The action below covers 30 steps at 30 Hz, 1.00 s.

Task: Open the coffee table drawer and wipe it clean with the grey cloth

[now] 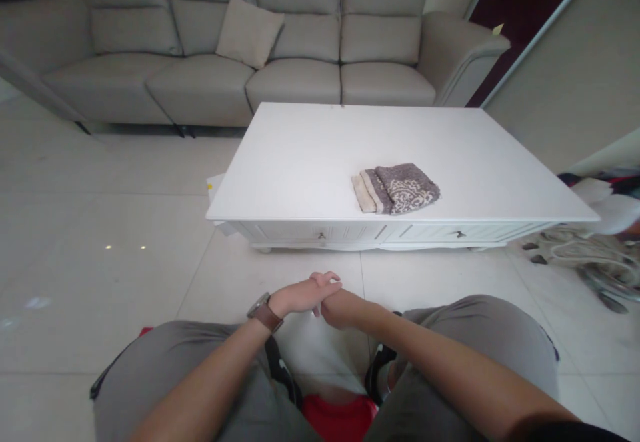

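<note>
My left hand (300,295) and my right hand (341,309) are clasped together between my knees, in front of the coffee table. The left one lies across the right, its thumb side on top, and the fingers of both are folded around each other. No object shows in either hand, though the inner sides of the palms are hidden. A watch with a brown strap (266,313) sits on my left wrist. Beyond the hands, a folded grey-and-beige patterned cloth (400,189) lies flat near the front edge of the white coffee table (295,162), apart from both hands.
Two drawer fronts with small knobs (322,236) face me. Behind the table stands a grey sofa (300,89) with a beige cushion (250,32). Coiled hoses or cables (600,262) lie on the floor at the right. Something red (340,418) is below me between my legs.
</note>
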Each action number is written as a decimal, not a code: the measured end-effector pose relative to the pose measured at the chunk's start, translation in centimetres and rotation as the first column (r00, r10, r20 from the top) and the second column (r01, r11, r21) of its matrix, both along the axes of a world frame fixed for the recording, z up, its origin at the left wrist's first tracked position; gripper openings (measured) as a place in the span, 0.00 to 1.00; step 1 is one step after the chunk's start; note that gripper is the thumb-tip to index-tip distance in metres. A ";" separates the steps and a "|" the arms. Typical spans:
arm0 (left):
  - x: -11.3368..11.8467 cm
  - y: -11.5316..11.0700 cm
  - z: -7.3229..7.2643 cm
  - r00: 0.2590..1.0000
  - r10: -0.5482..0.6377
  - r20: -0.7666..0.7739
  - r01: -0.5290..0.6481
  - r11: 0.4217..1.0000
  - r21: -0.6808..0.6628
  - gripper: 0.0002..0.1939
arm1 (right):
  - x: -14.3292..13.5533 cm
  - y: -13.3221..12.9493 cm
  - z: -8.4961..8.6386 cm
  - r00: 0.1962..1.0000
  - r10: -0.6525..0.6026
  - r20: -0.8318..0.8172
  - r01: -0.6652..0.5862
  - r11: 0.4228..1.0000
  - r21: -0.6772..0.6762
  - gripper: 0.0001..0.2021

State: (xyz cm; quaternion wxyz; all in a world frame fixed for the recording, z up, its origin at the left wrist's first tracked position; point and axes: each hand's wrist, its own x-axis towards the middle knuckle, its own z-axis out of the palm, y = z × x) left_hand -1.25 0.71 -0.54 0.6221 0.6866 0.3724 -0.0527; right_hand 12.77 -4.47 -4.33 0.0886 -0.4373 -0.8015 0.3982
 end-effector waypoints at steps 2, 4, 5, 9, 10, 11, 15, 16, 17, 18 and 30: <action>-0.6 1.1 -0.2 0.997 -0.072 -0.034 0.077 0.988 0.137 0.30 | 0.4 -0.1 1.2 0.987 -0.030 0.157 0.025 0.999 0.032 0.23; -1.4 1.8 -1.2 0.996 -0.040 -0.085 0.062 0.960 0.271 0.28 | 1.1 0.1 2.7 0.934 -0.029 0.356 0.012 0.999 0.048 0.27; -1.7 2.1 -2.0 0.994 0.001 -0.114 0.036 0.946 0.321 0.27 | 1.5 0.3 3.6 0.900 0.002 0.437 -0.019 0.999 0.034 0.27; -2.5 3.1 -5.9 0.966 0.156 -0.207 -0.042 0.883 0.467 0.25 | 2.7 1.2 6.5 0.817 0.185 0.545 -0.171 0.982 -0.077 0.22; -2.4 3.4 -6.9 0.964 0.177 -0.199 -0.059 0.870 0.489 0.26 | 2.8 1.4 7.0 0.819 0.200 0.538 -0.186 0.979 -0.081 0.20; -2.0 3.7 -7.7 0.966 0.191 -0.175 -0.078 0.858 0.507 0.26 | 3.0 1.5 7.5 0.826 0.195 0.529 -0.187 0.980 -0.069 0.20; 0.7 5.6 -10.0 0.955 0.257 -0.145 -0.125 0.798 0.589 0.32 | 3.5 2.0 8.8 0.863 0.156 0.481 -0.171 0.985 -0.013 0.21; 1.6 6.2 -10.4 0.945 0.280 -0.171 -0.124 0.786 0.606 0.34 | 3.6 2.2 9.1 0.869 0.150 0.472 -0.165 0.986 -0.009 0.21; 2.4 6.8 -10.6 0.933 0.299 -0.198 -0.119 0.779 0.615 0.35 | 3.8 2.3 9.4 0.873 0.142 0.466 -0.158 0.987 -0.004 0.20; 3.1 7.4 -10.9 0.924 0.311 -0.221 -0.114 0.778 0.618 0.36 | 4.0 2.5 9.6 0.875 0.130 0.465 -0.148 0.989 0.001 0.20; 6.1 6.6 -10.5 0.847 0.334 -0.414 0.001 0.777 0.629 0.31 | 6.2 3.9 11.1 0.911 0.029 0.412 -0.047 0.998 0.033 0.23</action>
